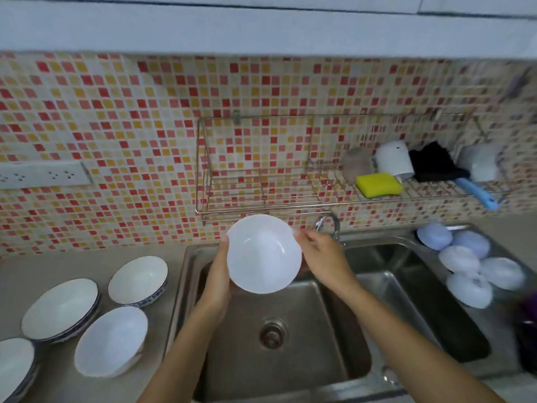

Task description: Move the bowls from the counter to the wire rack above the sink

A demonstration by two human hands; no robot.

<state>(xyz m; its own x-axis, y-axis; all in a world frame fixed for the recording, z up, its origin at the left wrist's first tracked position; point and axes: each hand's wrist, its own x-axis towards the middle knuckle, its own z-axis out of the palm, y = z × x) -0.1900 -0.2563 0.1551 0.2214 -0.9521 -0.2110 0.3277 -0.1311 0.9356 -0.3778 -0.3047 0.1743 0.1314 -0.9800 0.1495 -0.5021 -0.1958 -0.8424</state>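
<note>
A plain white bowl (263,253) is held over the sink, just below the wire rack (261,209), tilted with its inside facing me. My left hand (216,279) grips its left rim and underside. My right hand (322,258) holds its right rim. The rack's left section on the mosaic wall holds nothing. Several more white bowls stand on the counter at the left: one (138,280) nearest the sink, a wide one (60,309), a tilted one (110,341), and a stack cut off at the frame's corner (14,365).
The rack's right section holds a yellow sponge (379,185), a white cup (394,158), a black cloth and a blue-handled brush (478,193). A tap (327,222) stands behind the double steel sink (290,330). Several upturned pale bowls (465,257) sit at the right. A wall socket (43,174) is at the left.
</note>
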